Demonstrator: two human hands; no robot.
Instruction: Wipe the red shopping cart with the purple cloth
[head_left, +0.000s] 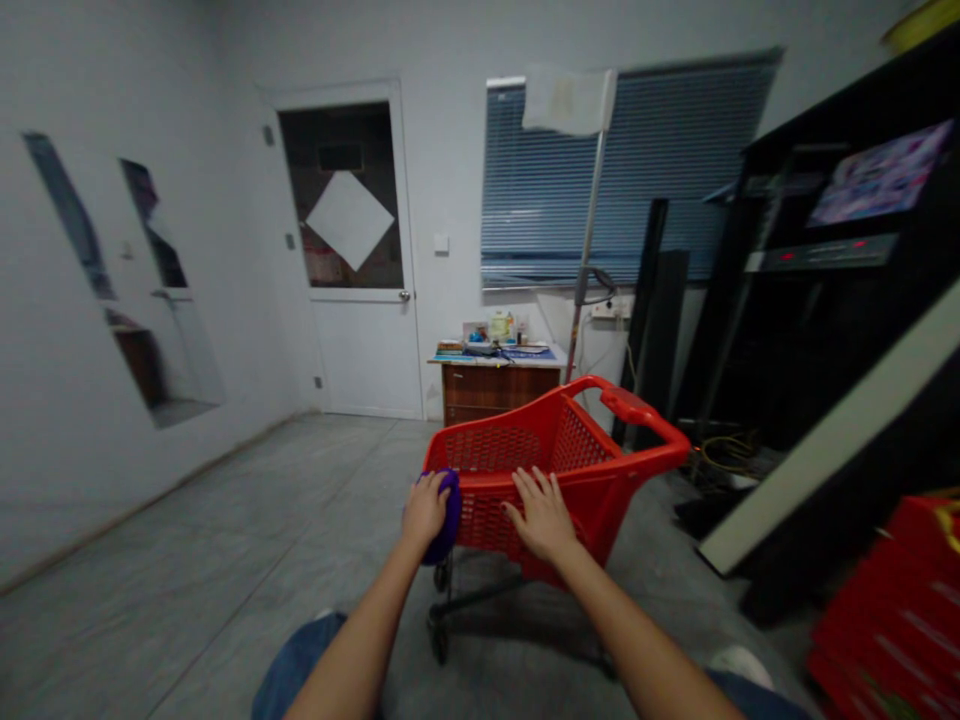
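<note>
Left hand (426, 512) clasps a purple disc (451, 520) against a light, stiff red plastic shopping cart (592, 490); right hand (541, 516) lies open on its rim; best held at the top handle (637, 412).

Before me, a shopping cart (585, 500) stands on the floor (225, 520). My left hand (425, 512) holds a disc (452, 520) against the cart's left side; my right hand (541, 515) lies on its near rim. Beyond the cart, a table (499, 390) stands right of a door (352, 350), below a window blind (675, 150).
</note>
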